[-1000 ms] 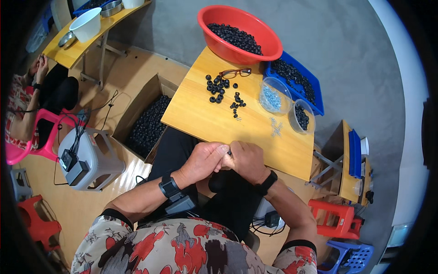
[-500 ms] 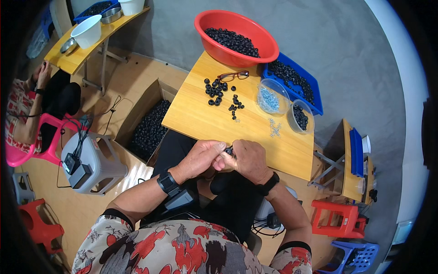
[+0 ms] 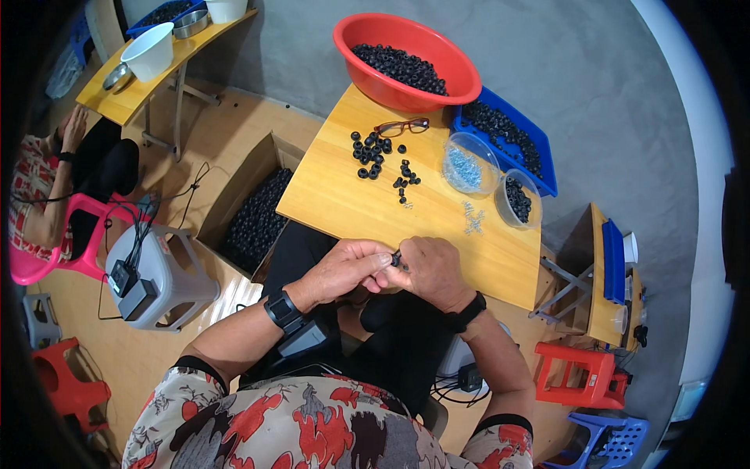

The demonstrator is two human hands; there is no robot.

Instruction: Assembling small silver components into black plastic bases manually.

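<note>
Just in front of the table's near edge, my left hand [image 3: 349, 267] and my right hand [image 3: 434, 270] meet, fingers closed around one small black round part [image 3: 396, 258]. My fingers cover most of it. On the yellow table [image 3: 336, 195] beyond lie a loose group of black ring-shaped parts [image 3: 370, 155] and a cluster of smaller black pieces [image 3: 405, 184]. A little pile of small silvery pieces, perhaps screws [image 3: 473, 217], lies farther right. A clear tub of bluish-silver small pieces [image 3: 466, 170] stands beside a clear tub of black parts [image 3: 517, 202].
A red basin [image 3: 344, 48] of black parts, a blue tray [image 3: 552, 181] and eyeglasses [image 3: 401, 127] are at the table's far side. Left of the table, a cardboard box [image 3: 216, 223] of black parts is on the floor near a grey stool [image 3: 168, 266]. Another person [image 3: 39, 184] sits at far left.
My hands stay together on the black part, with only a slight shift of the fingers and my right wrist. The view has moved slightly. The other person's hands have changed position a little.
</note>
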